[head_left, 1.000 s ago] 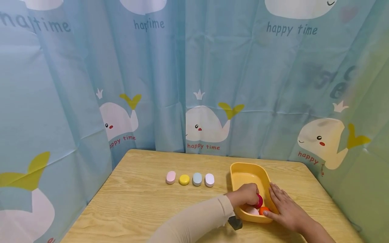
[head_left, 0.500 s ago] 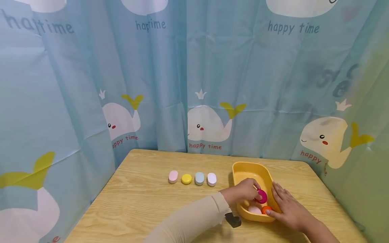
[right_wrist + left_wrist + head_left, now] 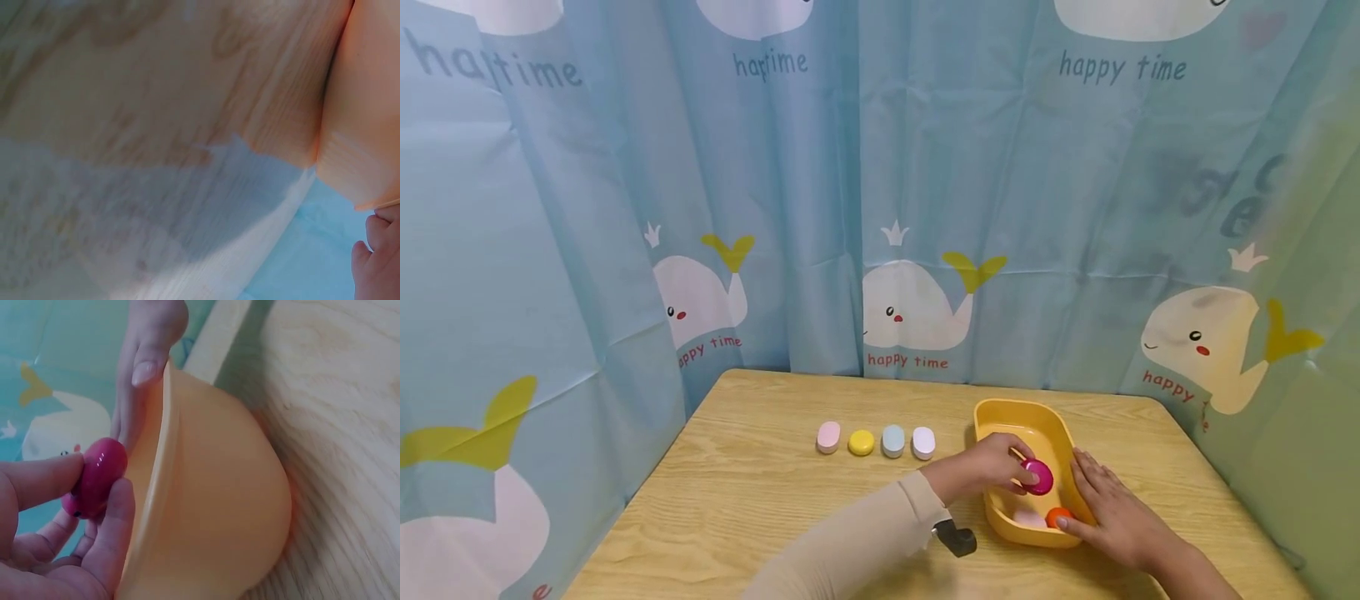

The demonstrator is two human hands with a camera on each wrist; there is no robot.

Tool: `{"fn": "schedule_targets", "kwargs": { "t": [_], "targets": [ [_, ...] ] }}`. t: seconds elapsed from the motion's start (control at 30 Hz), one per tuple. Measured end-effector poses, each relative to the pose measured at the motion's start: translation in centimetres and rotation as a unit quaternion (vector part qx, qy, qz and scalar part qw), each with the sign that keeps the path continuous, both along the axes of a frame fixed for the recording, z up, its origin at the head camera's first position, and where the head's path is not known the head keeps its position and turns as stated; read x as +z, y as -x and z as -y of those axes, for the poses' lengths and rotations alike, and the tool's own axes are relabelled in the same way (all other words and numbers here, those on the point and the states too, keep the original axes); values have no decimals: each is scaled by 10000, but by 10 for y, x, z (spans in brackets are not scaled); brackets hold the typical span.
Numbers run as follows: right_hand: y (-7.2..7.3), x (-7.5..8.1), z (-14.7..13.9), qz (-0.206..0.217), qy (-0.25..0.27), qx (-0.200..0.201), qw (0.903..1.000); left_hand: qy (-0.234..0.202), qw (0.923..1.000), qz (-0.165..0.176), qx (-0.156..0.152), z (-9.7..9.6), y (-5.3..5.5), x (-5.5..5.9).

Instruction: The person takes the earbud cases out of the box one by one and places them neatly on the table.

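Observation:
My left hand [image 3: 996, 462] pinches a small, glossy, round magenta case [image 3: 1038, 477] between thumb and fingers, above the inside of a yellow-orange plastic basin [image 3: 983, 412]. The left wrist view shows the magenta case [image 3: 103, 472] edge-on, held up beside the basin's rim [image 3: 164, 434]. My right hand [image 3: 1116, 517] rests along the basin's right side, fingers straight on the outer wall and thumb over the rim. In the basin's near end lie an orange round piece [image 3: 1058, 518] and a pale pink piece [image 3: 1029, 519], both partly hidden.
Left of the basin, a row on the wooden table [image 3: 760, 500] holds a pink oval piece [image 3: 828, 437], a yellow round one [image 3: 861, 442], a grey-blue oval [image 3: 892, 441] and a white oval [image 3: 923, 442]. A blue whale-print curtain [image 3: 820, 250] hangs behind the table.
My left hand has lifted the magenta case from the basin's near end, up and slightly left, so more of it shows. The right hand has stayed on the basin.

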State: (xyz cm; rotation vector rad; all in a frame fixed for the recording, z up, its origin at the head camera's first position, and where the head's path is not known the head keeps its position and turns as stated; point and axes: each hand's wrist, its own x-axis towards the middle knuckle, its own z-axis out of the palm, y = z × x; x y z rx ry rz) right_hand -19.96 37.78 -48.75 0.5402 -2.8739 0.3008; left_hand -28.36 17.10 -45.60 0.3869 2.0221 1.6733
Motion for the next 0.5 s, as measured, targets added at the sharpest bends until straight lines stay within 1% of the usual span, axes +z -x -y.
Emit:
{"fn": "schedule_targets", "kwargs": {
  "t": [0.1, 0.17, 0.27, 0.37, 0.47, 0.5],
  "targets": [
    [1, 1, 1, -3, -21, -1, 10000, -172, 9998, 39, -19, 9, 5, -2],
    [1, 1, 2, 38, -27, -21, 10000, -284, 9995, 51, -97, 15, 7, -3],
    [1, 1, 3, 83, -38, -55, 9999, -399, 9988, 46, -274, 27, 8, -2],
    [2, 1, 2, -33, -58, 10, 10000, -505, 9976, 57, -463, 37, 9, 0],
    [2, 1, 1, -97, -74, 56, 9999, -517, 9972, 53, -536, 46, 9, 1],
    [2, 1, 1, -52, -72, 28, 10000, -510, 9972, 48, -543, 49, 9, 1]
  ]
}}
